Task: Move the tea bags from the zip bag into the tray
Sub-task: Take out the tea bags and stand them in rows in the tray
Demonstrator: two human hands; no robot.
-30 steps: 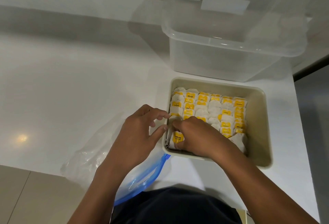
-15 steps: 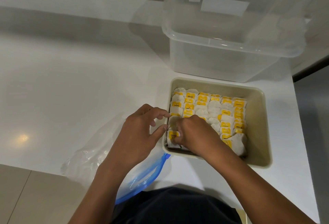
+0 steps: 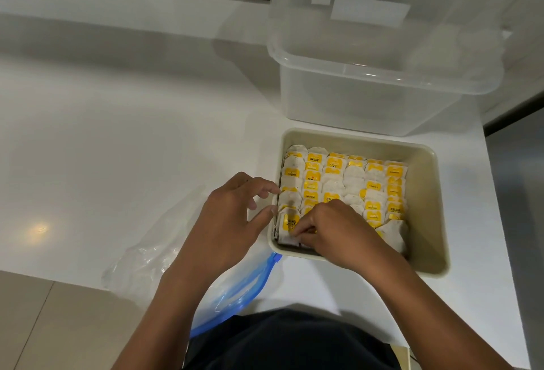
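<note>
— Where are the tea bags point(image 3: 344, 184) lying?

— They are filling the beige tray point(image 3: 426, 240) in rows; my right hand point(image 3: 338, 231) is pinching one at the near left corner.

— And the left?

— My left hand point(image 3: 232, 219) is hovering at the tray's left rim, fingers loosely curled, holding nothing; the zip bag point(image 3: 153, 255) is lying beneath it.

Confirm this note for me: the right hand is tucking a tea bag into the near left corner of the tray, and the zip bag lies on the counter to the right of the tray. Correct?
Not quite. In the head view the zip bag lies to the left of the tray, under the left hand, not to its right. The rest holds: the right hand is tucking a tea bag into the tray's near left corner.
</note>
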